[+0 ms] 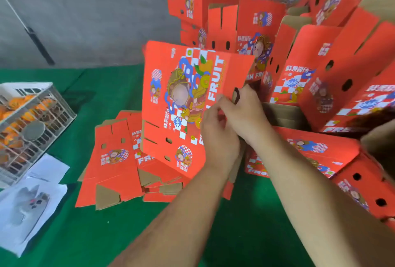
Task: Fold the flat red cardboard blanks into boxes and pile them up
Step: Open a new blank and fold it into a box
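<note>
both the left hand [218, 132] and right hand [245, 112] pinch the upright red blank's [171, 100] right edge

Just one head-worn wide-angle view here, looking forward and down over the green table [64, 234] from close up. Both forearms reach in from the bottom edge, with the grey wall [85, 10] at the top.

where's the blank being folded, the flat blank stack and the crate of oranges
blank being folded [171, 87], head view, on its printed front panel
flat blank stack [111, 172], head view, on the top blank
crate of oranges [32, 125], head view, on its side wall
</note>
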Available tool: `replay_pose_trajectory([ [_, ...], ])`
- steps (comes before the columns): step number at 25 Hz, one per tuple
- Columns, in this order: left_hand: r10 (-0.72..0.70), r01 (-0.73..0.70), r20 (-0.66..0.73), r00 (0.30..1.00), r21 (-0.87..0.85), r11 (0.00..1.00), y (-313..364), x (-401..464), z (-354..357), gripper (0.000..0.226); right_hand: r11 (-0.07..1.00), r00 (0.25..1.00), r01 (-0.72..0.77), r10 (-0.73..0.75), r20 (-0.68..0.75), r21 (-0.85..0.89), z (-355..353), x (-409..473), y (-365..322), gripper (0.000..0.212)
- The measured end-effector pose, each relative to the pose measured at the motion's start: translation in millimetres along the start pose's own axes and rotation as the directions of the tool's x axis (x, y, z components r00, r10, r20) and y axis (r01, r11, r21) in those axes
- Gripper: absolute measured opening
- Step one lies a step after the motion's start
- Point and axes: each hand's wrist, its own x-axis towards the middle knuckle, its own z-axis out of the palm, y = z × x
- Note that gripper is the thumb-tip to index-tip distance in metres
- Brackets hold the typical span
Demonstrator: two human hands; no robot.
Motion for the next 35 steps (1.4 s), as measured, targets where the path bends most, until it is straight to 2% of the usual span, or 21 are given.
replay_pose_trajectory([
  [2,0.043,-0.050,0.215,0.976,0.026,0.998,16,13,-6,0.047,0.984,0.998,0.057,-0.061,-0.019,-0.167,-20,7,-10,0.004],
  [3,0.105,-0.140,0.289,0.952,0.104,0.985,22,25,-18,0.050,0.982,0.997,0.069,-0.074,-0.021,-0.174,-33,10,-15,0.008],
  [5,0.266,-0.347,0.258,0.929,0.357,0.867,29,57,-50,0.056,0.984,0.997,0.074,-0.075,-0.002,-0.161,-63,15,-23,0.019],
  [7,0.304,-0.321,0.140,0.942,0.635,0.703,40,92,-85,0.083,0.975,0.997,0.069,-0.060,0.048,-0.211,-90,19,-29,0.020],
  [9,0.215,-0.310,0.223,0.951,0.730,0.609,52,115,-101,0.111,0.986,0.991,0.039,-0.018,0.131,-0.161,-110,21,-35,0.021],
  [10,0.164,-0.333,0.296,0.941,0.719,0.610,56,119,-98,0.118,0.995,0.981,0.023,-0.004,0.192,-0.096,-117,22,-37,0.023],
  [12,0.137,-0.370,0.387,0.912,0.631,0.682,59,117,-86,0.114,0.999,0.959,0.019,-0.006,0.284,-0.044,-125,22,-42,0.023],
  [14,0.247,-0.422,0.355,0.902,0.596,0.683,56,109,-80,0.104,0.993,0.940,0.067,-0.030,0.339,-0.099,-129,20,-46,0.021],
  [15,0.302,-0.433,0.311,0.901,0.615,0.659,53,107,-80,0.108,0.990,0.926,0.081,-0.031,0.375,-0.118,-131,19,-48,0.020],
  [17,0.272,-0.448,0.367,0.889,0.583,0.678,50,108,-84,0.113,0.979,0.887,0.118,-0.029,0.460,-0.165,-133,17,-54,0.021],
  [18,0.214,-0.455,0.466,0.858,0.498,0.738,50,110,-86,0.103,0.968,0.873,0.149,-0.032,0.487,-0.203,-131,15,-57,0.021],
  [20,0.120,-0.360,0.609,0.784,0.289,0.887,46,100,-81,0.058,0.926,0.874,0.222,-0.051,0.483,-0.305,-123,13,-54,0.024],
  [22,0.146,-0.266,0.517,0.844,0.167,0.949,32,81,-73,0.020,0.864,0.919,0.284,-0.121,0.376,-0.416,-114,8,-40,0.027],
  [24,0.134,-0.172,0.319,0.938,0.096,0.980,9,60,-81,0.008,0.756,0.956,0.286,-0.264,0.126,-0.589,-119,0,-10,0.033],
  [26,0.086,-0.091,0.141,0.986,0.029,0.995,-10,48,-102,0.009,0.714,0.941,0.110,-0.298,-0.159,-0.691,-135,-14,27,0.047],
  [28,0.002,-0.001,0.024,1.000,-0.055,0.999,-20,44,-123,0.018,0.827,0.952,-0.101,-0.082,-0.296,-0.554,-138,-30,59,0.065],
  [30,-0.043,0.040,-0.028,0.999,-0.101,0.994,-23,40,-130,0.032,0.885,0.964,-0.216,0.128,-0.231,-0.412,-123,-42,77,0.086],
  [31,-0.041,0.036,-0.038,0.998,-0.113,0.993,-24,39,-131,0.035,0.875,0.957,-0.258,0.173,-0.235,-0.409,-114,-46,82,0.093],
  [33,-0.018,0.010,-0.071,0.997,-0.117,0.993,-28,35,-136,0.031,0.853,0.909,-0.332,0.175,-0.380,-0.402,-106,-49,84,0.096],
  [34,-0.020,0.007,-0.107,0.994,-0.123,0.992,-31,34,-142,0.028,0.880,0.877,-0.333,0.157,-0.454,-0.339,-106,-51,86,0.097],
  [35,-0.039,0.018,-0.147,0.988,-0.146,0.989,-37,32,-151,0.025,0.927,0.873,-0.296,0.166,-0.459,-0.228,-106,-55,90,0.097],
])
